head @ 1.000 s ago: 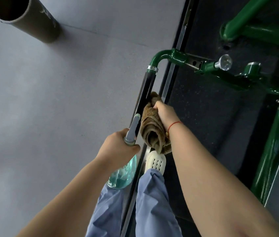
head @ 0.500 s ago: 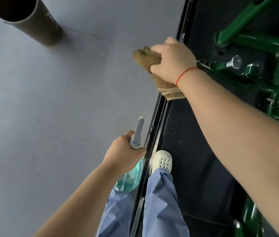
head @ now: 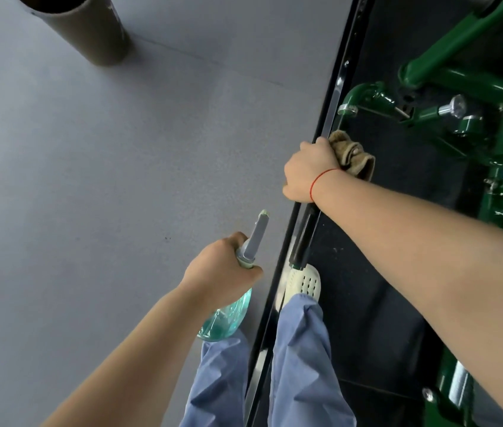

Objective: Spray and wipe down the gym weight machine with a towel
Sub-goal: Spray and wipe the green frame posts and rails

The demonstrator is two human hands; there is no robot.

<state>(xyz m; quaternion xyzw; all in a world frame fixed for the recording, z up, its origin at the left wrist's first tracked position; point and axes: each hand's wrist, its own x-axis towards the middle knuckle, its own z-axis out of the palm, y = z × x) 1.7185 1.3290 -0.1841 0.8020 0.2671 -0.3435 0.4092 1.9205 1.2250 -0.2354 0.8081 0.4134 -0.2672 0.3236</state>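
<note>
Closest to me, blue trouser legs (head: 299, 349) and a white perforated shoe (head: 305, 280) stand at the edge of the black mat (head: 367, 272). My left hand (head: 222, 272) is wrapped round the neck of the bottle (head: 228, 315), fingers curled tight under the grey spray head (head: 257, 235), which points away over the grey floor (head: 90, 180). The bottle is clear teal and holds blue-green liquid; how full it is I cannot tell, since the hand and arm hide much of it. Just beyond, the machine's black handle (head: 305, 232) runs up from above the shoe. My right hand (head: 308, 171) is closed round that handle with the brown towel (head: 353, 154) clamped under the fingers, the towel's loose folds sticking out on the far side. A red string (head: 321, 177) circles that wrist. Past it the handle meets the green machine (head: 459, 81), near a silver knob (head: 456, 106). Far left, a brown tube (head: 90, 29) stands on the floor, open-topped and dark inside
</note>
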